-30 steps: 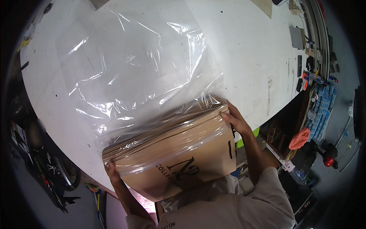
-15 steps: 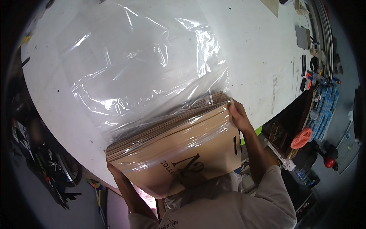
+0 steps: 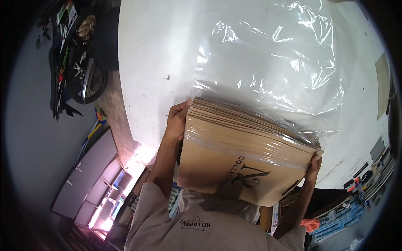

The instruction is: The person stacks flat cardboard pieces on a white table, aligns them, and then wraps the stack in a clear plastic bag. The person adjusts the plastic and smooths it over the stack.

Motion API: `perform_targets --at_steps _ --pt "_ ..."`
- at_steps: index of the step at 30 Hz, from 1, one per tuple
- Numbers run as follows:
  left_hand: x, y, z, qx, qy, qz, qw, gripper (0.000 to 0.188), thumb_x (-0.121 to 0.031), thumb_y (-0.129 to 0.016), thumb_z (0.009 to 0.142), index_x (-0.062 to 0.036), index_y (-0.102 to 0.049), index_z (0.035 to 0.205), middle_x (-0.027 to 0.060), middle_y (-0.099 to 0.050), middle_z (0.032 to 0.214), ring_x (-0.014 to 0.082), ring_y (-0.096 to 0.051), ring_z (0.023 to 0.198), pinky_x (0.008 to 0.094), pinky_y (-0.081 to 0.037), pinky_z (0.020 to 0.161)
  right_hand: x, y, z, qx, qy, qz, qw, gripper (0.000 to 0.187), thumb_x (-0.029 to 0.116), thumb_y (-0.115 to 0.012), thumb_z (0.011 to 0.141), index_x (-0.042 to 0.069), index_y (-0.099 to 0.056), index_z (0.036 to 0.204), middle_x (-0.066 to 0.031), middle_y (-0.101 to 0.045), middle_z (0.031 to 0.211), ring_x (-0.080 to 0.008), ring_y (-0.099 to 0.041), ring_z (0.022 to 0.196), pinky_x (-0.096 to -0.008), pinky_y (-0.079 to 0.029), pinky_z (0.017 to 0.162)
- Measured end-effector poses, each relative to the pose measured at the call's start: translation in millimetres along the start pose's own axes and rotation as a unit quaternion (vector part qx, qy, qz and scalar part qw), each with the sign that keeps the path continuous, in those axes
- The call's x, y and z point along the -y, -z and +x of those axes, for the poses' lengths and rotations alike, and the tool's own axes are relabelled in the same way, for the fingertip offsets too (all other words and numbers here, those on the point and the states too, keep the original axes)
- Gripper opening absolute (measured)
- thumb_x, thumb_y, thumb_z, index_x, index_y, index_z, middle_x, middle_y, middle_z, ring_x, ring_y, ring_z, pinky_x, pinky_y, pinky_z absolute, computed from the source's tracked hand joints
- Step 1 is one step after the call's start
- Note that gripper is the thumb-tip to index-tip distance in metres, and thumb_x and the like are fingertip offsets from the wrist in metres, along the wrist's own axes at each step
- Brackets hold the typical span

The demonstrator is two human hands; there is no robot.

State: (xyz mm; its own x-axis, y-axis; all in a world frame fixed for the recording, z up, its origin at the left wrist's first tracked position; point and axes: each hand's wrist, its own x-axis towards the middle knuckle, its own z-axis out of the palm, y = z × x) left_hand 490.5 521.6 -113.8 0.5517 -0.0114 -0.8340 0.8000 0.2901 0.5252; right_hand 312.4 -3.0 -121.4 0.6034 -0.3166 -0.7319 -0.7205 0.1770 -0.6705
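Observation:
Between my two hands is a thick stack of flat brown cardboard pieces [image 3: 226, 140], with dark lettering and a dark slot on its front face. The stack leans at the near edge of the table, its right end lower in the picture. My left hand [image 3: 179, 119] grips its upper left corner. At the right end my right hand [image 3: 315, 165] is closed on the edge, thumb on the front. A clear plastic bag [image 3: 268, 62] wraps over the upper part of the stack and spreads, crinkled, across the tabletop beyond. The fingers behind the stack are hidden.
The white table [image 3: 155, 54] lies under the plastic, its left edge curving in view. A motorcycle [image 3: 83, 71] stands at the far left. Grey cabinets [image 3: 86, 171] sit lower left. Blue packs [image 3: 339, 219] and a red-orange bundle [image 3: 310, 225] lie lower right.
The view has swung, so the table and plastic sit further right in the picture. The stack has gone from left-end-low to right-end-low, both hands still holding its ends.

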Motion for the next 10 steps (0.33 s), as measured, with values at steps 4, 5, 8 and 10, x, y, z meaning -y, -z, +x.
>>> perform_targets --at_steps 4,5,8,10 --pt "9.0 3.8 -14.2 0.006 -0.028 -0.022 0.999 0.032 -0.019 -0.049 0.107 0.0035 -0.066 0.123 0.0050 -0.071 0.096 0.0062 -0.060 0.079 0.0214 -0.047 0.070 -5.3 3.7 -2.3 -0.008 0.017 -0.038 0.999 0.067 0.045 -0.061 0.099 -0.004 -0.043 0.142 -0.0136 -0.057 0.134 -0.0229 -0.055 0.120 -0.0382 -0.042 0.104" --pt "11.4 6.1 -16.0 -0.001 -0.036 -0.033 0.999 0.036 -0.022 -0.050 0.107 0.0034 -0.061 0.129 0.0067 -0.070 0.103 0.0074 -0.061 0.086 0.0218 -0.047 0.076 -3.6 3.7 -0.8 0.006 0.019 -0.029 0.999 0.068 0.045 -0.062 0.099 -0.004 -0.043 0.142 -0.0136 -0.057 0.134 -0.0227 -0.055 0.120 -0.0382 -0.042 0.104" --pt "7.1 3.8 -20.9 0.021 -0.090 0.003 0.996 0.060 -0.038 -0.054 0.103 0.0027 -0.045 0.147 0.0122 -0.060 0.129 0.0131 -0.053 0.115 0.0245 -0.039 0.098 8.2 -6.4 1.1 0.023 0.017 0.004 1.000 0.074 0.048 -0.065 0.096 -0.004 -0.041 0.144 -0.0144 -0.056 0.135 -0.0238 -0.055 0.120 -0.0386 -0.042 0.105" --pt "7.8 6.0 -22.9 0.093 -0.168 0.113 0.975 0.089 -0.057 -0.058 0.096 0.0018 -0.029 0.156 0.0161 -0.043 0.155 0.0198 -0.035 0.145 0.0285 -0.022 0.120 3.8 -1.0 -1.4 0.001 0.006 0.034 0.999 0.086 0.050 -0.068 0.094 -0.005 -0.034 0.149 -0.0163 -0.053 0.140 -0.0264 -0.054 0.123 -0.0396 -0.041 0.107"
